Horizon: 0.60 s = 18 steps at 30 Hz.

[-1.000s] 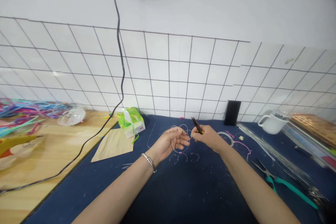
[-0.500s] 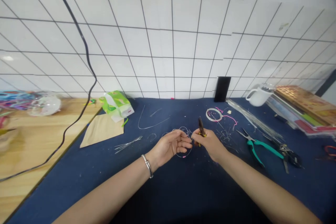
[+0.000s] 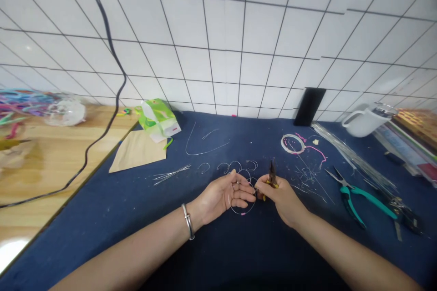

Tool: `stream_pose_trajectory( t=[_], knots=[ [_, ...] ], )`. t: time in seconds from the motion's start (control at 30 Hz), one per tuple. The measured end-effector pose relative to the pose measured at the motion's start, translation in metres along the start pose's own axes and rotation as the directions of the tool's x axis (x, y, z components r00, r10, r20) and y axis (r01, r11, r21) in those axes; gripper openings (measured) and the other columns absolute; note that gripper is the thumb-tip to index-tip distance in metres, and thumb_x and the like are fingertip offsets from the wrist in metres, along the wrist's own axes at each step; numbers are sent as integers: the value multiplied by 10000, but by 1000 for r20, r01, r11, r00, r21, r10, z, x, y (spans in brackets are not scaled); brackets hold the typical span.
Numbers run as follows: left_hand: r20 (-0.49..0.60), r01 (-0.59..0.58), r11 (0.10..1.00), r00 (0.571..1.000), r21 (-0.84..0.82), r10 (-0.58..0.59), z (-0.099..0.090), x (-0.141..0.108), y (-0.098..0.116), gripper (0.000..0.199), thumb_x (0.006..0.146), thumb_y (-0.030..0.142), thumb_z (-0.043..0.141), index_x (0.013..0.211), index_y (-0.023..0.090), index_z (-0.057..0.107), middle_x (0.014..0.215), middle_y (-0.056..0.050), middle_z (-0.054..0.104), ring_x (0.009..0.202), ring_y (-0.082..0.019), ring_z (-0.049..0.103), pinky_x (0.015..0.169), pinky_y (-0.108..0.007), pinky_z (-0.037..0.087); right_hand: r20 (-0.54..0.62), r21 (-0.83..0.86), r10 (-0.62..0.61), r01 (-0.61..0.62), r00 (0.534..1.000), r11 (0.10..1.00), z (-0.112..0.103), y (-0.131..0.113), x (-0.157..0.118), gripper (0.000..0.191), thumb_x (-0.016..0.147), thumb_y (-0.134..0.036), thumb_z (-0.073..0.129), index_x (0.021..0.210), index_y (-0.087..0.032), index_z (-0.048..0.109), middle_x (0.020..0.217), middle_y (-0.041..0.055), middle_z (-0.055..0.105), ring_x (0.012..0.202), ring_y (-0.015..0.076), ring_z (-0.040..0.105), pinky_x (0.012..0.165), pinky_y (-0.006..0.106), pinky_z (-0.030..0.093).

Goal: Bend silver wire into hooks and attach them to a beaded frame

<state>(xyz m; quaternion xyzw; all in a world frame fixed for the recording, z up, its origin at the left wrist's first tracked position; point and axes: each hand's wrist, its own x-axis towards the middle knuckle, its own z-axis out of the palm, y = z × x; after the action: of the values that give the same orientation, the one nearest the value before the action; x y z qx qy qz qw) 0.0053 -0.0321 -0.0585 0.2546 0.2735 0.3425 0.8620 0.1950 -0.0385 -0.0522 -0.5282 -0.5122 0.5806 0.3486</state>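
White tiled wall (image 3: 225, 22) behind; dark blue cloth (image 3: 205, 254) beneath, with both my forearms reaching in from the near edge. Central element: a wire ring (image 3: 246, 213) with a pink winding (image 3: 243, 213) at its lower side, positioned in front of me, between my two hands. My left hand (image 3: 227, 193), palm turned up, holds the ring; the thumb bends toward the forefinger, and the other fingers are curled and slightly parted. The exact pinching point is too small to tell. My right hand (image 3: 278, 195) is closed about dark-nosed pliers (image 3: 272, 175) with yellow grips, their tip pointing away from me; thumb and forefinger meet just beside the ring, though whether they pinch its wire I cannot tell. A silver bracelet (image 3: 187, 220) circles my left wrist.

Just beyond the ring lie curved wire pieces (image 3: 235, 163). Outward to the left: straight wires (image 3: 174, 173), a long bent wire (image 3: 196, 154), a beige sheet (image 3: 139, 152) and, touching it, a green packet (image 3: 159, 118). Outward to the right: wire scraps (image 3: 307, 177), a white ring (image 3: 284, 148) beside a pink cord (image 3: 316, 149), teal-handled pliers (image 3: 373, 202) with parted jaws, a wire bundle (image 3: 355, 159) and a white mug (image 3: 363, 122). Far left, a black cable (image 3: 109, 38) crosses a wooden board (image 3: 68, 154).
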Motion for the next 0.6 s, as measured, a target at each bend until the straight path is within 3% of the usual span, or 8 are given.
stream_pose_trajectory(
  t=[0.27,0.43,0.6],
  knots=[
    [-17,-18,999,1000,35,19,-2,1,-2,328,867,407,449,902,104,568,939,-165,642,819,-220,650,674,-291,505,4,-17,2,-2,1000,1000,0,1,2,242,742,-412,575,767,-171,580,635,2,553,624,134,508,636,282,402],
    [-49,-35,993,998,113,40,-3,0,-4,234,838,340,530,868,112,571,911,-136,645,741,-178,651,587,-238,506,37,-61,-2,4,999,998,1,-3,0,225,740,-398,570,775,-175,564,658,-5,546,644,136,525,653,279,413],
    [-94,-28,987,995,159,43,-2,0,-3,191,822,313,558,847,124,573,824,-86,636,608,-118,615,490,-193,466,41,-266,-41,51,998,963,-2,-11,1,164,752,-351,541,754,-189,567,645,-18,542,627,123,494,618,255,384]
  ],
)
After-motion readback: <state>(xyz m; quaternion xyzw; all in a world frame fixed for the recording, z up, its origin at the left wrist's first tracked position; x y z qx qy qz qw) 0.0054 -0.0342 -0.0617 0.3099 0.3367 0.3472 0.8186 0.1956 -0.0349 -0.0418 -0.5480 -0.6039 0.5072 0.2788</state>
